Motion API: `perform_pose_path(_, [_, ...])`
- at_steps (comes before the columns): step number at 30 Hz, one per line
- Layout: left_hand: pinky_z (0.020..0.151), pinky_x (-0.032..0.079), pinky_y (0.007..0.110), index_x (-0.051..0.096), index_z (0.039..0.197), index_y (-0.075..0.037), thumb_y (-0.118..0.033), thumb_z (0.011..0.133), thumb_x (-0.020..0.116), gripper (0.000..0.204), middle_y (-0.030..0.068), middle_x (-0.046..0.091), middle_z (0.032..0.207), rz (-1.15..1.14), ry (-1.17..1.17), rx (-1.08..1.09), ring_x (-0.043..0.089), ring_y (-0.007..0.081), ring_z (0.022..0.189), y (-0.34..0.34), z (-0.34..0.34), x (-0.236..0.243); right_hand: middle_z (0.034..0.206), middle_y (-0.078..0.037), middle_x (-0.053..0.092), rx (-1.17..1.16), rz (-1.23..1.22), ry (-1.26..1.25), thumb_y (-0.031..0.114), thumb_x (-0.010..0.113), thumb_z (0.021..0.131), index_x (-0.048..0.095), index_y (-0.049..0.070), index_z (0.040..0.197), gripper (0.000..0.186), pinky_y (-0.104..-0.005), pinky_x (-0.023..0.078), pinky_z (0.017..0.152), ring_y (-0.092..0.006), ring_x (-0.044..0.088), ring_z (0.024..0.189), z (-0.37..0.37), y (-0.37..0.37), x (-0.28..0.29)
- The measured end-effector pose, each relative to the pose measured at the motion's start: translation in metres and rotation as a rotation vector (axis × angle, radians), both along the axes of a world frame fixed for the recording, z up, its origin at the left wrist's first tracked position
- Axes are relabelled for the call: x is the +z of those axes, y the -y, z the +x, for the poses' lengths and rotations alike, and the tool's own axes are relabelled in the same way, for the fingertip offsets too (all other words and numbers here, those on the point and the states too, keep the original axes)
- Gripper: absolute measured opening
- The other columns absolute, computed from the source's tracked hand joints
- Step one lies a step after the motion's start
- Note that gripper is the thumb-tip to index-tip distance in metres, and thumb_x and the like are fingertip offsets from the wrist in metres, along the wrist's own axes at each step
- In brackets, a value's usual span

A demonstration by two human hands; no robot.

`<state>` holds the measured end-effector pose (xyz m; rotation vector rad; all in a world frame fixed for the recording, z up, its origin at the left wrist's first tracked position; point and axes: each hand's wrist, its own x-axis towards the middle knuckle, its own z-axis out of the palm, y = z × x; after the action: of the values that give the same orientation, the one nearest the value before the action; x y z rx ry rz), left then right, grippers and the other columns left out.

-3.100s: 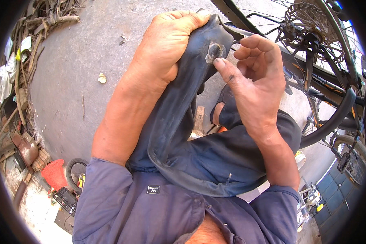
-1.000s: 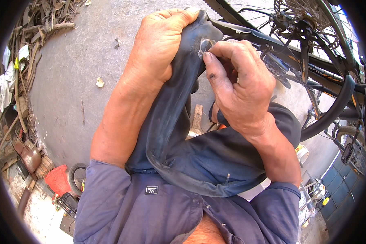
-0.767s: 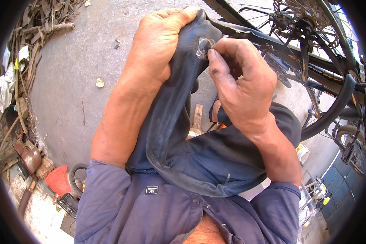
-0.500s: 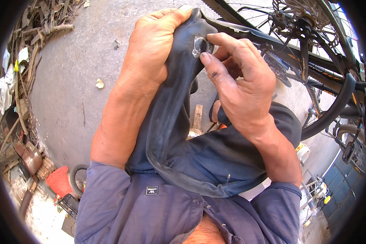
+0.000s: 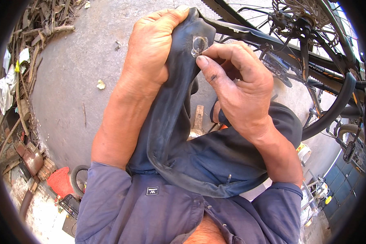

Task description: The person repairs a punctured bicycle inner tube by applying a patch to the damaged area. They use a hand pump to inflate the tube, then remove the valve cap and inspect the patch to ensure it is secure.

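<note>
A black inner tube (image 5: 162, 122) runs up over my lap, its lower loop lying against my shirt with the valve stem (image 5: 229, 178) poking out. My left hand (image 5: 150, 49) is closed around the tube's far end, with the thumb along its edge. On the stretch of tube beside that hand sits a dark patch with a clear, crinkled film (image 5: 198, 45) around it. The thumb and forefinger of my right hand (image 5: 242, 77) pinch at the film's lower right corner. The other fingers of that hand are curled behind.
A bicycle (image 5: 305, 44) with a disc-braked wheel takes up the far right, its detached tyre (image 5: 333, 114) curving beside my knee. Sticks and scraps (image 5: 32, 24) are heaped at the left. An orange-red basket-like object (image 5: 60, 181) and a small wheel (image 5: 79, 179) lie at the lower left.
My right fingertips have shifted slightly down and left, from the patch's right side to the film's lower corner. More of the patch shows. My left hand keeps its grip.
</note>
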<state>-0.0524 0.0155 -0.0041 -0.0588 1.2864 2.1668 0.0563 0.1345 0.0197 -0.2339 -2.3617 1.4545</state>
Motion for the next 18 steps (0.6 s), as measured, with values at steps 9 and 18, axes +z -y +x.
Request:
perform_pose_path(9, [0.058, 0.054, 0.025, 0.065, 0.087, -0.001, -0.015, 0.093, 0.054, 0.018, 0.0086, 0.067, 0.077, -0.046, -0.129, 0.01, 0.065, 0.0136, 0.064, -0.0066, 0.0053, -0.0021, 0.074, -0.005, 0.057, -0.028, 0.014, 0.015, 0.007, 0.075, 0.071, 0.059, 0.005, 0.086, 0.022, -0.0257, 0.042, 0.047, -0.0126, 0.05, 0.051, 0.0005, 0.0045, -0.006])
perform_pose_path(18, [0.051, 0.05, 0.022, 0.064, 0.082, 0.0, -0.013, 0.091, 0.057, 0.018, 0.0067, 0.066, 0.072, 0.014, -0.009, 0.055, 0.061, 0.0094, 0.057, -0.009, 0.0063, 0.0016, 0.071, -0.007, 0.059, -0.098, -0.12, 0.035, 0.008, 0.068, 0.081, 0.058, 0.001, 0.084, 0.013, -0.0255, 0.044, 0.052, -0.0126, 0.056, 0.059, -0.0022, 0.0018, -0.0027])
